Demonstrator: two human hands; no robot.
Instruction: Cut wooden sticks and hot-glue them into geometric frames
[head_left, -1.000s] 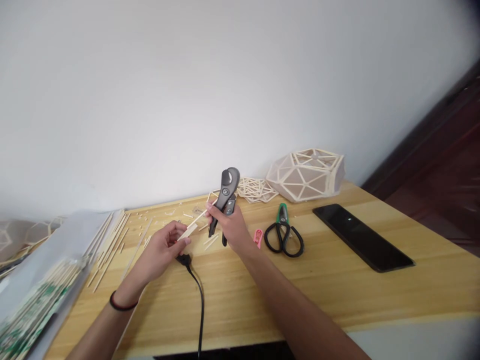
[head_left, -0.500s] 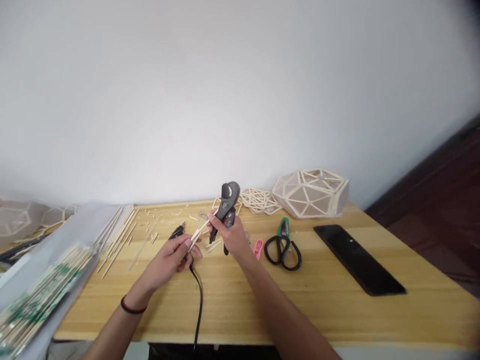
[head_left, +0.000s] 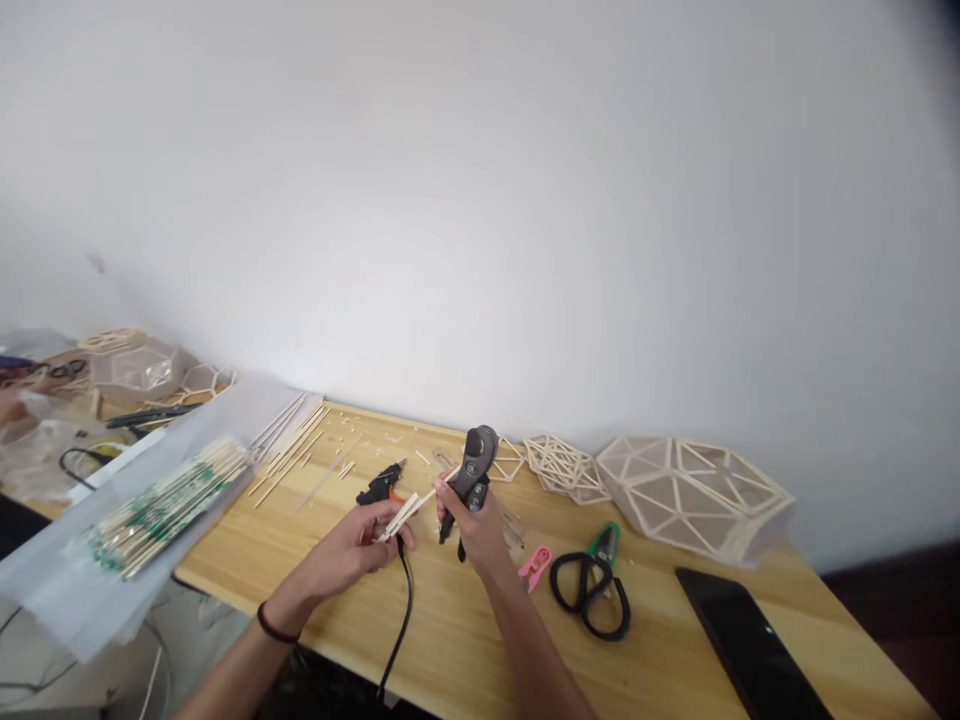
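Note:
My left hand (head_left: 349,550) is closed around a small bunch of short wooden sticks (head_left: 400,518), which point up and to the right. In my right hand (head_left: 478,528) is a dark grey hand cutter (head_left: 480,462), its rounded head upward. The thumb and finger of that hand also pinch a thin wooden stick, whose lower end reaches the bunch. Just behind my left hand lies a black glue gun (head_left: 379,484) with an orange trigger, partly hidden. Its black cord (head_left: 403,620) runs toward the front edge of the table.
Long sticks (head_left: 289,455) and small offcuts lie at back left, beside packaged sticks (head_left: 172,505) on plastic sheeting. Stick frames (head_left: 562,465) and a covered polyhedron (head_left: 690,495) stand along the wall. A pink clip (head_left: 535,567), black-handled scissors (head_left: 592,590) and a phone (head_left: 750,640) lie right.
My view has turned left, so the table's contents sit further right. My left fingers have shifted on the sticks, now fanned out in a bunch. The right hand keeps holding the cutter and stick.

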